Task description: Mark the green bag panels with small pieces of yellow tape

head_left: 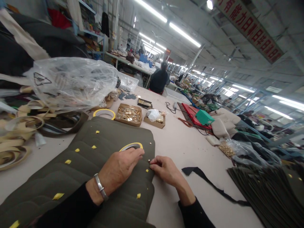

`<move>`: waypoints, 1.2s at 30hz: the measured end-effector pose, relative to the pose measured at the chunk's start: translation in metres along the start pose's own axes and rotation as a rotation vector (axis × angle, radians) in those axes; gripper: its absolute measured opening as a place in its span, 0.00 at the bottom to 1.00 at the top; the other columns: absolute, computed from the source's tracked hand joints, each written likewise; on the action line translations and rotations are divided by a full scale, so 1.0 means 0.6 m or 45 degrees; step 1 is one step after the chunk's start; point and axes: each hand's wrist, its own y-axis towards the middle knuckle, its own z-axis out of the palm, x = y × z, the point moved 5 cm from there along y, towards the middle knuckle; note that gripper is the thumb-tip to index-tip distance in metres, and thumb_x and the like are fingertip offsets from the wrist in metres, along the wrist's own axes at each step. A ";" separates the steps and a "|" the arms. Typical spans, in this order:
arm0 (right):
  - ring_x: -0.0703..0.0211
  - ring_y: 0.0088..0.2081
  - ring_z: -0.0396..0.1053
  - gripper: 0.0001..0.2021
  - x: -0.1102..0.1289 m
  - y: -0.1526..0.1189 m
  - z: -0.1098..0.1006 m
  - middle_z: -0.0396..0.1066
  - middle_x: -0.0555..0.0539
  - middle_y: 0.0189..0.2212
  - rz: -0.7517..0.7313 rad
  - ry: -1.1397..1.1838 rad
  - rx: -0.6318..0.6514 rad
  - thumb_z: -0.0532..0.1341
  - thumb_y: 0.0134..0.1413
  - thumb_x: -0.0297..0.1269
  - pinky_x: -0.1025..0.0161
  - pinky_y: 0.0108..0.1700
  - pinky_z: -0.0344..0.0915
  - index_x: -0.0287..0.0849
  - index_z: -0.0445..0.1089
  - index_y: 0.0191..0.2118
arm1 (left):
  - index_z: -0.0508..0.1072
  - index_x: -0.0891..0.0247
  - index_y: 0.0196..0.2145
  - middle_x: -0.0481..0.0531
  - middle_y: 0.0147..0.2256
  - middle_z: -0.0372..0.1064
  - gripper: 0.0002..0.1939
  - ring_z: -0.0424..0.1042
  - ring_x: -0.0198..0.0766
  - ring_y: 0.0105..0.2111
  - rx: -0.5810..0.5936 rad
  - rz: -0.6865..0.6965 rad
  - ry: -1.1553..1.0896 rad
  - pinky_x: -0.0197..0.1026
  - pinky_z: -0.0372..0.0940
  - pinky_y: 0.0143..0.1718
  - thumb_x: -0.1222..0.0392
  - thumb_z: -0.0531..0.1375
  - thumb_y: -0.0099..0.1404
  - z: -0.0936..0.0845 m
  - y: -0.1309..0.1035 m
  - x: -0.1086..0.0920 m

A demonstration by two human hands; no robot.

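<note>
While the left hand [120, 168] curved over a yellow-rimmed tape roll [131, 145] — whether it gripped the roll could not be told — the right hand [165, 171] held thumb and forefinger close together at the edge of an olive quilted panel [114, 133], beside a small shiny metal piece [149, 160]; anything pinched there was too small to make out. The panel lay flat across the pale tabletop [173, 139], probably so both hands could reach its edge. Yellow scraps [68, 161] dotted its padded, ridged surface. Beyond it, an open cardboard box [125, 123] held glinting brass-coloured hardware [129, 111], seemingly for easy picking.
</note>
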 end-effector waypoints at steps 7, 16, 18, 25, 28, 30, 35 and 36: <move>0.61 0.32 0.70 0.08 0.068 -0.036 -0.026 0.75 0.46 0.34 -0.499 0.135 -0.353 0.58 0.57 0.32 0.65 0.36 0.67 0.41 0.73 0.41 | 0.57 0.58 0.60 0.51 0.50 0.73 0.21 0.74 0.37 0.46 0.096 0.014 -0.039 0.37 0.70 0.46 0.59 0.50 0.70 0.009 -0.003 0.003; 0.59 0.37 0.70 0.08 0.110 -0.037 0.007 0.74 0.45 0.33 -0.877 -0.149 -0.364 0.55 0.58 0.26 0.63 0.41 0.67 0.43 0.70 0.39 | 0.57 0.60 0.56 0.53 0.46 0.74 0.17 0.76 0.38 0.41 0.173 -0.007 -0.026 0.38 0.69 0.40 0.60 0.49 0.71 0.012 -0.006 -0.009; 0.59 0.34 0.69 0.08 0.109 -0.036 0.012 0.73 0.46 0.30 -0.907 -0.201 -0.395 0.54 0.57 0.25 0.63 0.38 0.66 0.43 0.69 0.37 | 0.58 0.60 0.54 0.52 0.43 0.75 0.14 0.76 0.38 0.39 0.217 -0.030 -0.033 0.38 0.68 0.37 0.60 0.49 0.71 0.011 -0.006 -0.011; 0.61 0.28 0.68 0.08 0.108 -0.042 0.021 0.71 0.47 0.25 -0.878 -0.283 -0.578 0.54 0.53 0.24 0.65 0.32 0.64 0.42 0.69 0.32 | 0.66 0.58 0.39 0.47 0.33 0.71 0.09 0.73 0.38 0.32 0.367 -0.115 -0.038 0.39 0.62 0.31 0.65 0.46 0.70 0.013 -0.005 -0.018; 0.62 0.26 0.67 0.08 0.106 -0.039 0.018 0.71 0.49 0.23 -0.708 -0.175 -0.600 0.55 0.50 0.26 0.66 0.30 0.64 0.41 0.70 0.29 | 0.66 0.59 0.35 0.48 0.31 0.70 0.10 0.71 0.38 0.30 0.342 -0.134 0.024 0.39 0.61 0.29 0.65 0.47 0.70 0.014 -0.003 -0.018; 0.64 0.22 0.66 0.06 0.095 -0.032 0.016 0.70 0.50 0.21 -0.439 0.081 -0.549 0.57 0.49 0.28 0.67 0.27 0.63 0.41 0.70 0.26 | 0.67 0.60 0.35 0.48 0.31 0.69 0.10 0.71 0.39 0.30 0.296 -0.111 0.057 0.39 0.61 0.29 0.65 0.47 0.69 0.015 -0.001 -0.019; 0.66 0.17 0.64 0.04 0.077 -0.024 0.033 0.67 0.53 0.16 0.020 0.638 -0.372 0.59 0.45 0.34 0.69 0.20 0.62 0.39 0.70 0.25 | 0.68 0.61 0.33 0.49 0.30 0.68 0.11 0.70 0.38 0.30 0.203 -0.043 0.097 0.39 0.61 0.29 0.65 0.47 0.69 0.015 0.000 -0.025; 0.66 0.17 0.64 0.04 0.077 -0.022 0.033 0.68 0.53 0.16 0.021 0.652 -0.383 0.60 0.44 0.34 0.69 0.20 0.62 0.39 0.70 0.25 | 0.68 0.61 0.33 0.49 0.29 0.68 0.11 0.70 0.38 0.29 0.185 -0.036 0.107 0.39 0.61 0.28 0.66 0.47 0.69 0.014 0.000 -0.027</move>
